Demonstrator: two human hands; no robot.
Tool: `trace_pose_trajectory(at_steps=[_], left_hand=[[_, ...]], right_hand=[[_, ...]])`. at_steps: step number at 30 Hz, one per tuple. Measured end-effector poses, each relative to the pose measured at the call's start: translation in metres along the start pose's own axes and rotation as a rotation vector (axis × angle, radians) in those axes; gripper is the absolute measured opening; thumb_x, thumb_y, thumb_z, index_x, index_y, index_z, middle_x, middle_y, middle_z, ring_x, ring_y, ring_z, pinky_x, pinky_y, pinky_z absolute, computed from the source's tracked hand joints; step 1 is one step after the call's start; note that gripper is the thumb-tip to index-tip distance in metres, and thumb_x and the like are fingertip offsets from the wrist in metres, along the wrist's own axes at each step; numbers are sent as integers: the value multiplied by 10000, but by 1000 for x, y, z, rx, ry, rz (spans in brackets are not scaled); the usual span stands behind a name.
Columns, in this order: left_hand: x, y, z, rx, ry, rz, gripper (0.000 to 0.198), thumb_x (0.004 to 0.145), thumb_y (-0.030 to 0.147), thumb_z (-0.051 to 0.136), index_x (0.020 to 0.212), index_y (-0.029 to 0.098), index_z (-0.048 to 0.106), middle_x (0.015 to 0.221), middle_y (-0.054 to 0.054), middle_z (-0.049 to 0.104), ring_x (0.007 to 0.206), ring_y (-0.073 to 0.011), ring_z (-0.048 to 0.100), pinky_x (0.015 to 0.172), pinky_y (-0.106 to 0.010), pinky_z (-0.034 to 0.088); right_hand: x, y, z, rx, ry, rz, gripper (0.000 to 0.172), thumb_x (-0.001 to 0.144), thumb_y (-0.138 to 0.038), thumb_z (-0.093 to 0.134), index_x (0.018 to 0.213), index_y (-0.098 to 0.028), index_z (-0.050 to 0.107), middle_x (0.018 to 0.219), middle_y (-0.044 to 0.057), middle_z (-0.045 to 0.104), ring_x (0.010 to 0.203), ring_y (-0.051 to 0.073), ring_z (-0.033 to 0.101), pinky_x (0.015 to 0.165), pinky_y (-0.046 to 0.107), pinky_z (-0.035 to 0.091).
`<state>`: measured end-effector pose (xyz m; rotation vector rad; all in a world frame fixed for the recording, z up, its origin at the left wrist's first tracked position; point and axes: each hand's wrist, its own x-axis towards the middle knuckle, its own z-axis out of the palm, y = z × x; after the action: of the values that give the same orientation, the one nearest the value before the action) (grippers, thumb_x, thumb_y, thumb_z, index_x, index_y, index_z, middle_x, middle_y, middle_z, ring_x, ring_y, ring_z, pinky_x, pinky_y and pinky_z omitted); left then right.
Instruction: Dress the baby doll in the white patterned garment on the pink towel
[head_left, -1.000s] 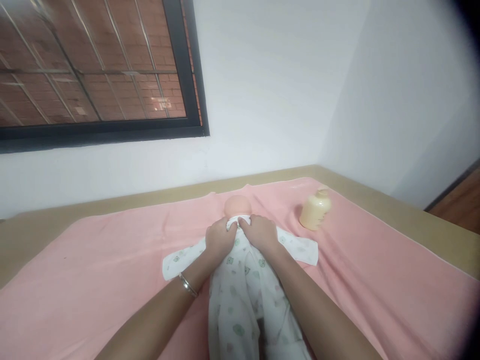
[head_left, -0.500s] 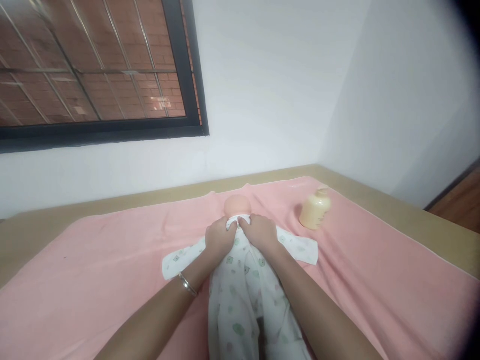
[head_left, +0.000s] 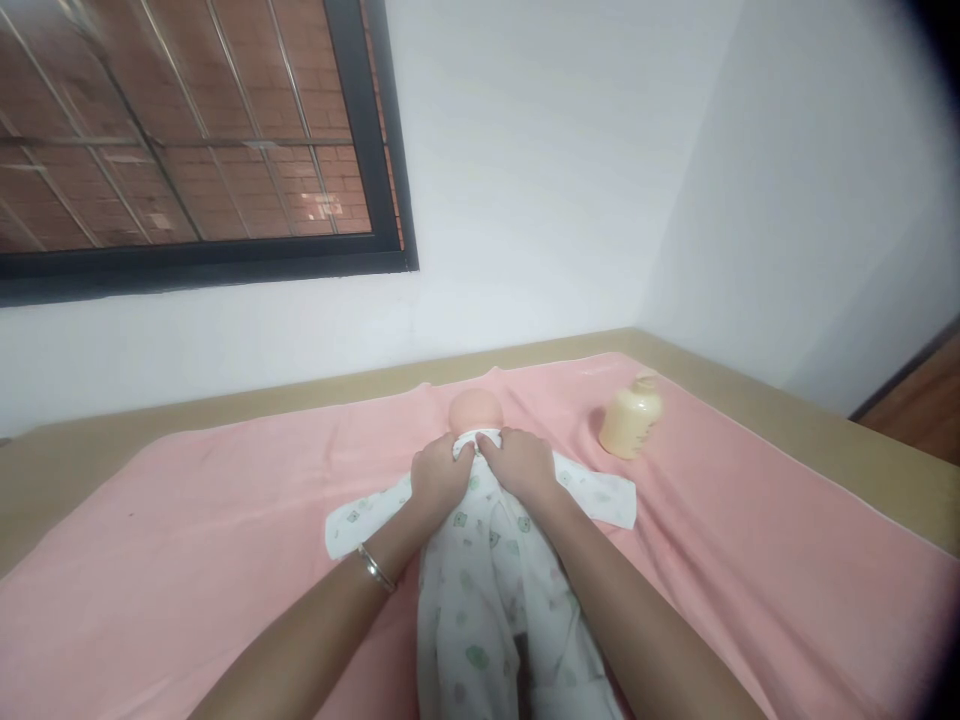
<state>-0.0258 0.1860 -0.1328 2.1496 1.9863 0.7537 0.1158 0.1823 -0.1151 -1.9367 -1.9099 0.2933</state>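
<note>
The left hand (head_left: pixel 442 475) and the right hand (head_left: pixel 526 466) are curled almost closed, both holding the patterned white garment (head_left: pixel 480 575) at its upper front, with the thumbs near each other below the collar. How firm the grip is, one cannot tell. The garment lies on the doll-like figure, whose round head (head_left: pixel 475 410) shows just beyond the collar; its sleeves are spread to both sides. The step in hand seems to be handling the neck opening. The next move appears to call for even, gentle control from both thumbs. Around lies a pink cloth (head_left: pixel 225 520), with a yellowish bottle (head_left: pixel 632 422) standing on the right.
</note>
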Motion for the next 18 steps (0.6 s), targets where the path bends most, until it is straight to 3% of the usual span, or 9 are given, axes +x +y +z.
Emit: trace_pose_trajectory(at_steps=[18], left_hand=[[0,1,-1,9,3,-13,333,873,429,334,716,204,522,709,-26,604,675,-171,533,605,-264,305]], right_hand=[[0,-1,0,12,-3,1,581,868,-592,264,906,-150,639,910,137,660,870,260,575,764,350,319]])
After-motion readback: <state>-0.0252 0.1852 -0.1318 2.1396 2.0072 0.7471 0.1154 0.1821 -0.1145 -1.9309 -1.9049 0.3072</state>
